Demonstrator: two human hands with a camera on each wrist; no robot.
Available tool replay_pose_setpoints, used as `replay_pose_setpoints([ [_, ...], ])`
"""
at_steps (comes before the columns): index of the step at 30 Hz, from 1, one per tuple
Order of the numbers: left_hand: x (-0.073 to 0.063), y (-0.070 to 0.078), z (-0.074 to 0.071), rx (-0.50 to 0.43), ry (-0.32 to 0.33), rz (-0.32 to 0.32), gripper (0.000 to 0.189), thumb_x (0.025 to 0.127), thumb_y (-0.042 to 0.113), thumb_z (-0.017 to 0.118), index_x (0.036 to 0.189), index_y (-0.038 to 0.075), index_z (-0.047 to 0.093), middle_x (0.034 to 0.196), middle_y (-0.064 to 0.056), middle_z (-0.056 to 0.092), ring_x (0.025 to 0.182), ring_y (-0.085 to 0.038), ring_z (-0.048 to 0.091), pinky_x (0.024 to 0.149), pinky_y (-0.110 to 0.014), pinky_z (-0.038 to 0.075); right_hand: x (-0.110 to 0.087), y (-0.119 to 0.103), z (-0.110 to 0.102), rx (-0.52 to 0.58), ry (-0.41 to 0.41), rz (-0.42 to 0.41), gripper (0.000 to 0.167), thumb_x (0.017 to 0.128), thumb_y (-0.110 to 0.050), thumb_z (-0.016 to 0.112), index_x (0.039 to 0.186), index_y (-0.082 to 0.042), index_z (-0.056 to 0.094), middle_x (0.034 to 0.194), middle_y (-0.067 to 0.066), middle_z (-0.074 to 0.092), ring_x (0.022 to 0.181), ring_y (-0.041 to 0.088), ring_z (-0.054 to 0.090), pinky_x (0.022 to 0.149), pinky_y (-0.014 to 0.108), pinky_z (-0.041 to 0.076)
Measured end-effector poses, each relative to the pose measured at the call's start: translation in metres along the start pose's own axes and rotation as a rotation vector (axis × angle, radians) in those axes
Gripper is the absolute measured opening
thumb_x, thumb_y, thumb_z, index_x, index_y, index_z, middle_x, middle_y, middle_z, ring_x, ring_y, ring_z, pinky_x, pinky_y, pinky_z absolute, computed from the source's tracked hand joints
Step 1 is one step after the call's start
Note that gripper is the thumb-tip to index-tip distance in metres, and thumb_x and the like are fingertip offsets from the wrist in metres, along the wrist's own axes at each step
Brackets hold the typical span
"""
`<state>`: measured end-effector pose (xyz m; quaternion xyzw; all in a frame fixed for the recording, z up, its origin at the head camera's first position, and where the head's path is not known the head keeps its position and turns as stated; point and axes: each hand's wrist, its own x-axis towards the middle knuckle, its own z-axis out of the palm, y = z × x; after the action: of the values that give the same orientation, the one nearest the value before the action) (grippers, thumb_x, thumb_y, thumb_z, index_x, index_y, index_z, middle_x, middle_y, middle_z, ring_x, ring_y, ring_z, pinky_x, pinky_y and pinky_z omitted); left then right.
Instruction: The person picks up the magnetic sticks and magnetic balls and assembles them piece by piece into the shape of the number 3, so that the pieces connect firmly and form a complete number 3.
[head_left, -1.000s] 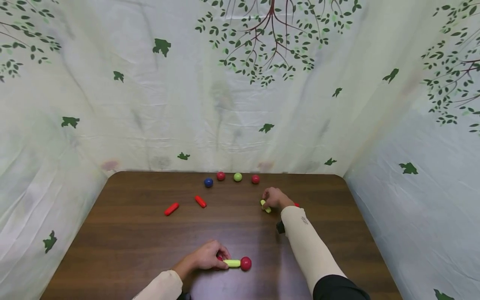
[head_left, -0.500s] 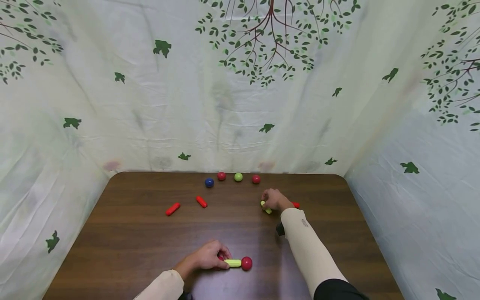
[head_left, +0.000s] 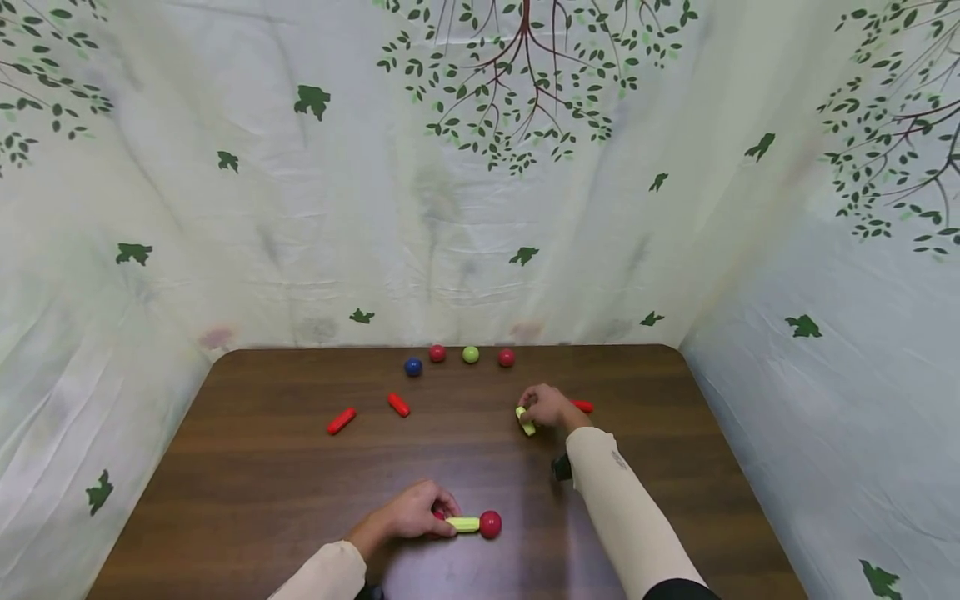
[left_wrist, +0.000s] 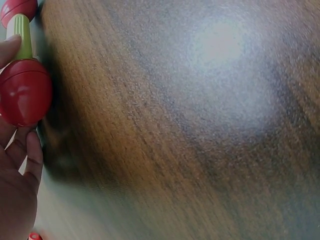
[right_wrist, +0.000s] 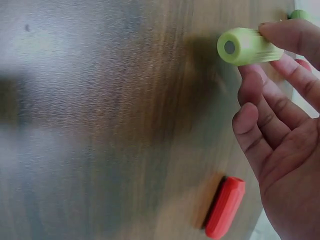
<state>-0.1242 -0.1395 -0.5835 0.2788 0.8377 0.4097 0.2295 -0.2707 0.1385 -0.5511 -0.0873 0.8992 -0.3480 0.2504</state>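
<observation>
Both hands were occupied. Left hand (head_left: 418,510) was near the front of the counter (head_left: 262,475), gripping a pale green stick (head_left: 465,525) with a red ball at each end. Right-end ball (head_left: 491,524) stood clear of the fingers and touched the stick; left-end ball (left_wrist: 26,92) was mostly hidden in the head view but plain in the left wrist view, with the thumb on the stick just past it.

Right hand (head_left: 551,407) was farther back and to the right, pinching a second pale green stick (right_wrist: 250,46) between thumb and fingers. That one had a round grey spot on its end face. Can't tell whether it touched the counter.

A red stick (right_wrist: 226,207) lay just beside the right hand, apart from it. Two more lay left of centre: a slanted left one (head_left: 341,421) and a middle one (head_left: 399,405), not touching.

Along the far edge, left to right: blue ball (head_left: 413,367), red ball (head_left: 437,354), green ball (head_left: 470,355), another red ball (head_left: 506,357). All apart; blue sat slightly nearer the front. Behind the counter hung a pale cloth (head_left: 375,208) with leaf and branch prints.
</observation>
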Motion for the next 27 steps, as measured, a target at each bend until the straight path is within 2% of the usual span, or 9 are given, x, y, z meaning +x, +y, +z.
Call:
replay_pose_setpoints([
  [9,-0.001,0.004,-0.001,-0.023,-0.007,-0.016,0.012,0.075,0.011,0.08,0.085,0.009,0.073,0.068,0.011,0.062,0.06,0.002,0.048,0.058,-0.019,0.041,-0.012,0.004,0.007,0.136,-0.027,-0.018,0.016,0.084,-0.001,0.066,0.099,-0.002,0.063,0.062,0.003,0.056,0.054,0.014,0.053,0.055,0.028,0.049],
  [18,0.0,0.002,-0.002,-0.025,-0.01,-0.032,0.011,0.075,0.01,0.079,0.084,0.01,0.073,0.068,0.011,0.062,0.057,0.002,0.05,0.056,-0.019,0.043,-0.019,0.006,0.015,0.251,-0.099,-0.086,0.019,0.082,0.001,0.066,0.1,0.004,0.06,0.071,0.005,0.062,0.057,0.015,0.057,0.058,0.031,0.053],
  [23,0.001,0.003,-0.003,-0.014,-0.016,-0.041,0.01,0.076,0.011,0.079,0.084,0.011,0.073,0.068,0.013,0.062,0.058,0.002,0.05,0.058,-0.019,0.042,-0.023,0.001,0.02,0.276,-0.141,-0.087,0.019,0.082,0.004,0.067,0.099,0.004,0.059,0.072,0.005,0.063,0.059,0.015,0.059,0.06,0.032,0.054],
  [27,0.001,0.006,-0.003,-0.039,-0.023,-0.055,0.01,0.076,0.009,0.079,0.083,0.01,0.073,0.069,0.01,0.063,0.057,0.001,0.052,0.055,-0.019,0.044,-0.028,-0.001,0.024,0.289,-0.174,-0.103,0.019,0.082,0.004,0.068,0.099,0.004,0.059,0.074,0.005,0.065,0.061,0.014,0.06,0.063,0.034,0.056],
])
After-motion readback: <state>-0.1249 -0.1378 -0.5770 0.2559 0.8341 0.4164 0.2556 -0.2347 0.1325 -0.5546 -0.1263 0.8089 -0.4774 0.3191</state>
